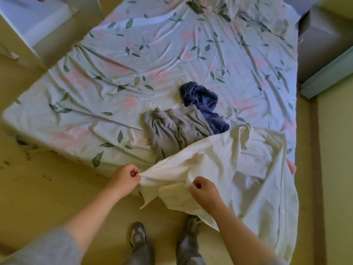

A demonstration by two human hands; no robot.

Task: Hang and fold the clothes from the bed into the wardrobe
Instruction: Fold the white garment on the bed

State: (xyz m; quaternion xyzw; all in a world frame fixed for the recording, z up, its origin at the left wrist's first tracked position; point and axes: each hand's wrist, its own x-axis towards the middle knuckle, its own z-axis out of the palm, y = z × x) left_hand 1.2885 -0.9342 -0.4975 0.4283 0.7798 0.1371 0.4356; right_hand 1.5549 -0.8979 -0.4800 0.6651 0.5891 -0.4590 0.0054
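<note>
Now both hands pinch the white shirt [219,169] at the bed's [95,83] near edge: left hand [125,175] and right hand [203,192] clamped on its fabric, grey trousers [177,129] and blue garment [202,100] just behind.

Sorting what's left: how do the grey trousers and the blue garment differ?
The grey trousers lie stretched out, waistband showing; the blue garment is bunched. The white garment hides the grey trousers' lower end; the blue garment lies almost uncovered. Both rest on the bed, unheld.
</note>
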